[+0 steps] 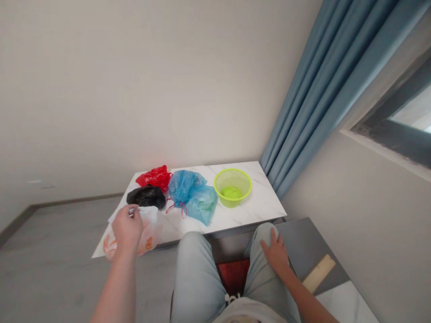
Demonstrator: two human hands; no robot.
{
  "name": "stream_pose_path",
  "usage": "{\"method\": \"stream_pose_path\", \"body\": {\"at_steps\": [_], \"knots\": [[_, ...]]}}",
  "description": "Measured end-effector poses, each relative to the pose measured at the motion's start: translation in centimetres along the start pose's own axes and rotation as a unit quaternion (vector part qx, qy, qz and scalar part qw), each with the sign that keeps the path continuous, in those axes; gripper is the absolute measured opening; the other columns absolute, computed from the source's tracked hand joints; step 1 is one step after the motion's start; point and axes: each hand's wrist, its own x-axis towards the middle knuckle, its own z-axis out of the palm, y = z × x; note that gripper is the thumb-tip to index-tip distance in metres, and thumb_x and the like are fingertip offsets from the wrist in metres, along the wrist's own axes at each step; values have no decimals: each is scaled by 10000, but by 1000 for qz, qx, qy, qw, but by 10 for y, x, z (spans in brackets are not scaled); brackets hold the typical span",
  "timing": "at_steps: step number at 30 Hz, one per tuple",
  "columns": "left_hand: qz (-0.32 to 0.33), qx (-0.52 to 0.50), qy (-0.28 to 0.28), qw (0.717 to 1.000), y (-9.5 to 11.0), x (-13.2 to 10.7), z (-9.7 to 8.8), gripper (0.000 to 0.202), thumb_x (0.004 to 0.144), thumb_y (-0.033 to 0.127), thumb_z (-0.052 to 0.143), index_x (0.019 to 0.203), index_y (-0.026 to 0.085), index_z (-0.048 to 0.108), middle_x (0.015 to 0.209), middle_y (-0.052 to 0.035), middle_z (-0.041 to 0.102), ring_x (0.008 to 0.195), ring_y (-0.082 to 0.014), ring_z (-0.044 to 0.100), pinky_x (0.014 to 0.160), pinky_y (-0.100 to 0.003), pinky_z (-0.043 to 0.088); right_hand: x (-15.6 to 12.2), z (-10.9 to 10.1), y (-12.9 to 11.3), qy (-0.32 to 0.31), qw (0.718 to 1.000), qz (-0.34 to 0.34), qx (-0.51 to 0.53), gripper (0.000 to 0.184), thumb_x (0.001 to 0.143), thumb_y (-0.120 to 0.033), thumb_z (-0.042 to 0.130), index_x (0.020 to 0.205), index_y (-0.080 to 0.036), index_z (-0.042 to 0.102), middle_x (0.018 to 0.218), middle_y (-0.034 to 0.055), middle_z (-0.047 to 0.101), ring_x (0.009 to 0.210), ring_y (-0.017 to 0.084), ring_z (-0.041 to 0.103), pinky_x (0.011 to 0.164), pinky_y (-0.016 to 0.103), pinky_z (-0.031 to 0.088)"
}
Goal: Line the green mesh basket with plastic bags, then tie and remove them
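My left hand is closed at the top of a white plastic bag with orange print, near the left front corner of the table. The hand and forearm hide part of this bag. On my right knee rests my right hand, its fingers spread and nothing in it. Just beyond the white bag lies a crumpled black plastic bag, with a red plastic bag behind it. A blue plastic bag with a red drawstring spreads over the middle of the table; something pale shows through it.
A lime-green plastic basket stands on the right part of the white marbled table. Behind are the wall and a blue curtain. A wooden piece lies on the grey surface to my right.
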Motion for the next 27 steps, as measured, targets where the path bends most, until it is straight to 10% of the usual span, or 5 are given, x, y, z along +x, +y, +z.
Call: {"method": "stream_pose_path", "body": {"at_steps": [8, 16, 27], "knots": [[-44, 47, 60, 996, -31, 0, 13, 286, 908, 220, 409, 1080, 111, 609, 1008, -101, 625, 935, -262, 599, 839, -376, 451, 9, 4, 8, 13, 1000, -3, -16, 786, 921, -589, 404, 1553, -171, 197, 1428, 246, 402, 1159, 361, 568, 968, 449, 411], [-132, 155, -116, 972, -49, -76, 56, 533, 813, 282, 530, 1277, 21, 488, 1192, -248, 531, 1155, -368, 523, 934, -460, 445, 10, 2, -5, 30, 999, 1, -26, 777, 914, -593, 413, 1541, -167, 239, 1398, 236, 421, 1163, 370, 550, 980, 455, 402], [-193, 80, -50, 977, 8, -152, 88, 1101, 783, 579, 563, 1547, 67, -43, 1561, -345, -116, 1431, -545, 5, 1073, -687, 238, 33, -2, -28, -1, 998, 57, -12, 753, 909, -594, 402, 1534, -196, 269, 1383, 221, 430, 1139, 376, 537, 927, 496, 425]]}}
